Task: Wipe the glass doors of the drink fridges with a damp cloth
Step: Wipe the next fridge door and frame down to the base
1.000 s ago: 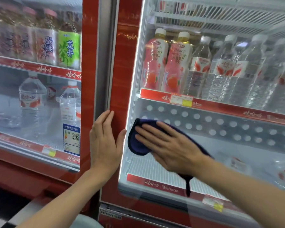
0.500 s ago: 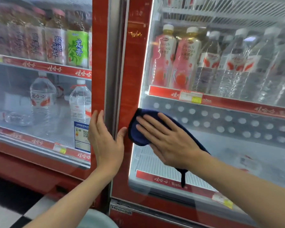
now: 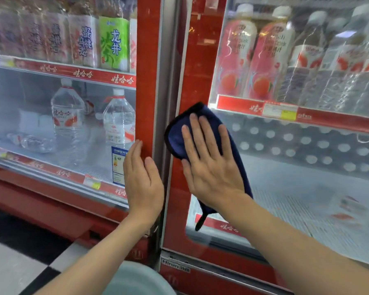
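Two red-framed drink fridges stand side by side. My right hand [image 3: 209,165] lies flat, fingers spread, pressing a dark blue cloth [image 3: 177,135] against the left red frame of the right fridge's glass door [image 3: 296,188]. The cloth's lower end hangs below my wrist. My left hand [image 3: 142,177] rests flat and empty on the right red frame of the left fridge's door [image 3: 73,128], fingers together and pointing up.
Bottles of water and pink peach drink fill the shelves behind both doors. A pale round basin [image 3: 136,279] sits on the floor below my arms. The floor [image 3: 13,265] at lower left is black-and-white tile.
My right hand slid the cloth left and a little up, from the glass onto the red frame. My left hand stays on the left door's frame. The view moved closer.
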### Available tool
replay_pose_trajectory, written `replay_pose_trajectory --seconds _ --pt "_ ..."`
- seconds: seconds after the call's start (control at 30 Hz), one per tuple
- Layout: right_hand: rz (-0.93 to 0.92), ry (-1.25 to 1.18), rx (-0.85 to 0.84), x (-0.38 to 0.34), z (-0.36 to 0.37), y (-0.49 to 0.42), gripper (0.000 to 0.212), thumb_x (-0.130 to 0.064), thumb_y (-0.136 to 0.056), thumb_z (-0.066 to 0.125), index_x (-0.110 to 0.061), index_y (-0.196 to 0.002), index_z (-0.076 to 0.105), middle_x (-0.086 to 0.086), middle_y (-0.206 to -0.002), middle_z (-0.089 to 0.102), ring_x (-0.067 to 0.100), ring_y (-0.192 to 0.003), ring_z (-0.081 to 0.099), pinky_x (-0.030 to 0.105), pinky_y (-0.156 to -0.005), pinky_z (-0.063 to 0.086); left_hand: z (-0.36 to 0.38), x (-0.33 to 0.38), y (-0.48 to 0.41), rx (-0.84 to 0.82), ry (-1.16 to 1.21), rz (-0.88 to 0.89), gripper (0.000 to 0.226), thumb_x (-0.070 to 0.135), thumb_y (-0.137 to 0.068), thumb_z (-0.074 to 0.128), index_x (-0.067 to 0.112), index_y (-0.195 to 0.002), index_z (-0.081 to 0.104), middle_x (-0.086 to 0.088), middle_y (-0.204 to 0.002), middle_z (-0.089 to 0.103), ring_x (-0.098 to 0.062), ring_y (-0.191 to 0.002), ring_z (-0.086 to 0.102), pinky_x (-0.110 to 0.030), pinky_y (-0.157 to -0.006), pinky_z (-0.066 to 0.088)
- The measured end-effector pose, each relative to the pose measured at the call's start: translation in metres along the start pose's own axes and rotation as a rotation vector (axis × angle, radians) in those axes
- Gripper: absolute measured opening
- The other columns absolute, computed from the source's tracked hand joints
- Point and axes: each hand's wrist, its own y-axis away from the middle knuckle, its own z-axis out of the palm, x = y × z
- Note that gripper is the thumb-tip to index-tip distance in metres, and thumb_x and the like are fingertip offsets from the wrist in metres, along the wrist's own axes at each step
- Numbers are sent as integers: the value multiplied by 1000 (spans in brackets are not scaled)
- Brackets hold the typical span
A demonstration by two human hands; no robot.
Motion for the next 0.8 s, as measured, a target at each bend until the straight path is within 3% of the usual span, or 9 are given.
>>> replay_pose_trajectory --seconds 0.17,0.33,0.5,0.57,0.63,0.7,0.77,0.8 --pt "162 -2 -67 -46 12 21 71 -37 -106 38 -4 -162 11 19 -171 -2 34 -156 0 53 -128 -8 -12 -12 6 68 -71 25 35 16 -97 42 10 -130 53 -5 -129 52 -20 -125 45 -40 -112 36" --pt "202 -165 -190 -49 -9 20 70 -34 -103 40 -6 -163 16 17 -172 5 31 -160 1 51 -129 -8 -32 -17 31 14 -110 128 27 12 -94 44 11 -119 53 5 -118 44 -15 -116 43 -45 -105 41" --pt "219 -683 -242 -24 -46 23 79 -18 -82 23 -3 -160 30 8 -171 15 18 -160 6 38 -130 0 -38 15 72 -71 -30 324 44 -3 -90 48 4 -132 54 -4 -133 50 -8 -131 42 -23 -114 32" --pt "309 -1027 -361 -14 -63 13 80 -16 -81 22 -7 -160 29 0 -171 14 9 -158 5 25 -128 -4 -23 31 78 -93 36 337 47 -7 -92 50 3 -138 52 -6 -140 50 -11 -137 43 -25 -116 32" --pt "457 -1287 -434 -5 -81 1 73 -5 -87 30 -12 -160 33 -6 -169 22 2 -156 12 15 -126 5 1 46 77 -134 72 308 49 -3 -97 56 2 -145 47 -7 -148 46 -13 -143 39 -29 -120 31" --pt "659 -1357 -371 4 -92 -1 62 3 -93 41 -18 -151 52 -9 -156 49 -1 -144 39 11 -116 29 25 56 73 -147 64 213 60 7 -98 63 6 -152 39 -2 -155 39 -9 -147 31 -33 -122 30" --pt "802 -1158 -154 9 -97 13 40 -5 -97 49 -23 -125 72 -13 -119 74 -2 -106 65 16 -93 51 44 62 72 -81 23 166 62 14 -98 64 10 -153 36 0 -155 36 -11 -146 31 -40 -120 33" --pt "810 -993 -49 12 -97 27 30 -13 -97 53 -26 -113 74 -15 -100 76 0 -87 67 18 -78 54 50 63 74 -41 4 167 60 17 -99 62 10 -153 37 -2 -154 37 -15 -144 33 -42 -119 35"
